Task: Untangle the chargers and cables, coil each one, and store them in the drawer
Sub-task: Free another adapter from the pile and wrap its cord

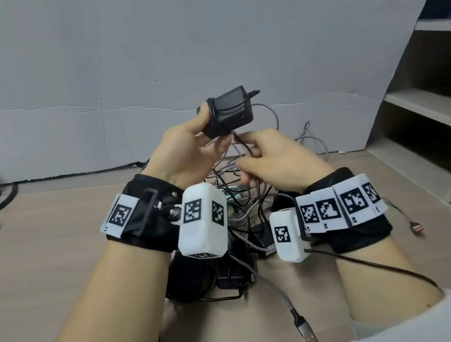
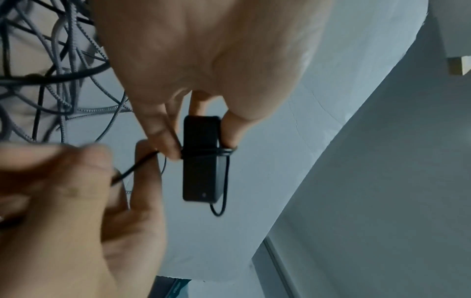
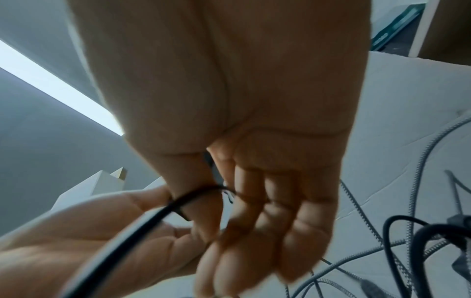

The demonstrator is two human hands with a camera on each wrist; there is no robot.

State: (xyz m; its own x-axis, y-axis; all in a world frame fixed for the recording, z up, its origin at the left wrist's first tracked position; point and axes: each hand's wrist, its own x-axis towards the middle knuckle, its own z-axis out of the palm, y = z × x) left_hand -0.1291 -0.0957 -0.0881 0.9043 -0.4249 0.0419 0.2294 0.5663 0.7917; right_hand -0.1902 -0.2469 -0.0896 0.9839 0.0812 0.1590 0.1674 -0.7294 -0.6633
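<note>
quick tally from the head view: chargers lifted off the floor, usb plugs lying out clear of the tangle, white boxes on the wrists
black charger lifted, gripped by the left hand: 1
usb plugs out on the floor: 2, grey plug and red plug
white wrist boxes: 2
total: 5

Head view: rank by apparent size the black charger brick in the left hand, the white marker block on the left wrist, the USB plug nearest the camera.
1. white marker block, though nearness to the camera inflates it
2. black charger brick, farther away, so true order with the block is unsure
3. USB plug, clearly smallest
</note>
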